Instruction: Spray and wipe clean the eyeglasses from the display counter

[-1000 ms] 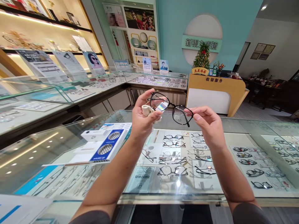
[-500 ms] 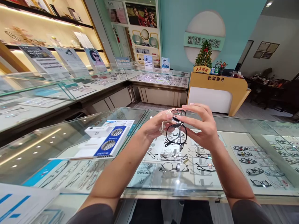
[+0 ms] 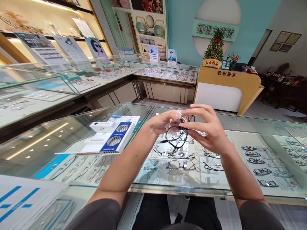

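Note:
A pair of black round-rimmed eyeglasses [image 3: 177,147] is held on end above the glass counter, one lens hanging below my fingers and a temple pointing left. My right hand [image 3: 211,129] grips the frame near the bridge with thumb and fingers. My left hand [image 3: 161,123] is closed, its thumb tip meeting the right fingertips at the upper part of the eyeglasses. A pale, bumpy strip [image 3: 170,124] shows at the left palm; its kind is unclear. A small dark and silvery piece [image 3: 183,119] shows between the hands. The left fingers are mostly hidden.
Several eyeglasses [image 3: 181,165] lie inside the glass display counter [image 3: 153,188] below. On its top, left, stands a white and blue box-shaped stand [image 3: 117,137]. A printed white sheet [image 3: 28,198] lies at lower left. A cashier desk [image 3: 223,91] stands beyond.
The eyeglasses have turned, so the lower lens and temple now swing further left. The right fingers have moved closer to the left thumb. The view has tilted slightly downward.

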`<state>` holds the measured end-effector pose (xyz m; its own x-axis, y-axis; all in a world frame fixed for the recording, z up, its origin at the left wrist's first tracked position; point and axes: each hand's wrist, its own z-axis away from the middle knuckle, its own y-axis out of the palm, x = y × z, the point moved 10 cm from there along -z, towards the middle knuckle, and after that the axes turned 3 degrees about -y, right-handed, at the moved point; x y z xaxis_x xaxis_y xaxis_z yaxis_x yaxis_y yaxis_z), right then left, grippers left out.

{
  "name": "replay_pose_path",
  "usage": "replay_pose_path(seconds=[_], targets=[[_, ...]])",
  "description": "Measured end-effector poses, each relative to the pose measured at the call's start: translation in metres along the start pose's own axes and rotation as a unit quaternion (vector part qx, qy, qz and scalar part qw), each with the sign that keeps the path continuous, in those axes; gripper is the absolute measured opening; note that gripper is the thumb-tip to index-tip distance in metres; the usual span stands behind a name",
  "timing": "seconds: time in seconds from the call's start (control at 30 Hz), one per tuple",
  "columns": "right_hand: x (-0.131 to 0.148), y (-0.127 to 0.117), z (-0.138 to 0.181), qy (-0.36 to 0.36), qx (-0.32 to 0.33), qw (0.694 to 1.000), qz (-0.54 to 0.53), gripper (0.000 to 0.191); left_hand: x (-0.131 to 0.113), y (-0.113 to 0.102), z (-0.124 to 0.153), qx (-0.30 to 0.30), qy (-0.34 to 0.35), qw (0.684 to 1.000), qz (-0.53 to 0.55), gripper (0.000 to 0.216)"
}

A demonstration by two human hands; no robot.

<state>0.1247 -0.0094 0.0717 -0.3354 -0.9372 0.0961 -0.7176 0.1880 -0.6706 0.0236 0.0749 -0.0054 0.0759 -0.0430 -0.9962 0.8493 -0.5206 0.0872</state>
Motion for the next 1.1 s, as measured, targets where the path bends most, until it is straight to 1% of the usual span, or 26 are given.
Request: replay_pose_path(seconds=[0.1,0.17,0.23,0.27,0.3,0.37,0.4,0.43,0.47,0.53,0.63,0.7,0.8,0.87,0.93,1.0,1.1], targets=[[0.002,-0.008,0.000,0.005,-0.010,1.000,0.000,0.021,0.000,0.002,-0.002,0.027,-0.007,0.999,-0.046,0.045],[0.002,-0.014,0.000,0.016,-0.009,1.000,0.006,0.018,-0.001,-0.005,-0.004,0.028,-0.004,0.995,-0.096,0.053],[-0.003,-0.014,0.002,0.047,0.015,0.999,0.017,0.018,-0.004,-0.022,-0.005,-0.005,0.000,0.985,-0.170,0.061],[-0.008,-0.010,0.005,0.069,0.039,0.997,0.026,0.019,-0.007,-0.035,-0.003,-0.044,0.004,0.975,-0.218,0.062],[-0.013,-0.004,0.009,0.093,0.069,0.993,0.035,0.020,-0.013,-0.049,0.000,-0.094,0.010,0.958,-0.272,0.061],[-0.026,0.019,0.021,0.142,0.146,0.978,0.052,0.019,-0.027,-0.071,0.012,-0.194,0.023,0.903,-0.384,0.049],[-0.034,0.033,0.030,0.168,0.186,0.966,0.057,0.016,-0.033,-0.074,0.017,-0.221,0.023,0.873,-0.434,0.041],[-0.041,0.048,0.040,0.195,0.224,0.953,0.060,0.014,-0.036,-0.072,0.022,-0.228,0.016,0.849,-0.477,0.032],[-0.047,0.062,0.050,0.224,0.256,0.938,0.063,0.012,-0.037,-0.067,0.024,-0.219,0.004,0.830,-0.513,0.026],[-0.059,0.086,0.069,0.276,0.292,0.913,0.078,0.013,-0.034,-0.050,0.025,-0.183,-0.016,0.805,-0.564,0.021],[-0.067,0.113,0.088,0.308,0.326,0.887,0.108,0.019,-0.022,-0.027,0.019,-0.136,-0.031,0.771,-0.621,0.018],[-0.069,0.128,0.096,0.312,0.355,0.872,0.123,0.023,-0.001,-0.014,0.007,-0.084,-0.057,0.751,-0.652,0.019],[-0.069,0.145,0.104,0.310,0.395,0.855,0.130,0.028,0.042,-0.006,-0.012,-0.004,-0.111,0.721,-0.684,0.021],[-0.067,0.153,0.106,0.307,0.410,0.849,0.127,0.029,0.065,-0.007,-0.023,0.010,-0.129,0.713,-0.690,0.022],[-0.067,0.158,0.107,0.307,0.421,0.844,0.128,0.030,0.082,-0.008,-0.031,0.018,-0.136,0.710,-0.691,0.026],[-0.066,0.162,0.108,0.310,0.429,0.838,0.131,0.031,0.094,-0.007,-0.036,0.023,-0.134,0.710,-0.691,0.029],[-0.067,0.166,0.110,0.313,0.439,0.831,0.133,0.031,0.104,-0.005,-0.042,0.026,-0.127,0.711,-0.691,0.027]])
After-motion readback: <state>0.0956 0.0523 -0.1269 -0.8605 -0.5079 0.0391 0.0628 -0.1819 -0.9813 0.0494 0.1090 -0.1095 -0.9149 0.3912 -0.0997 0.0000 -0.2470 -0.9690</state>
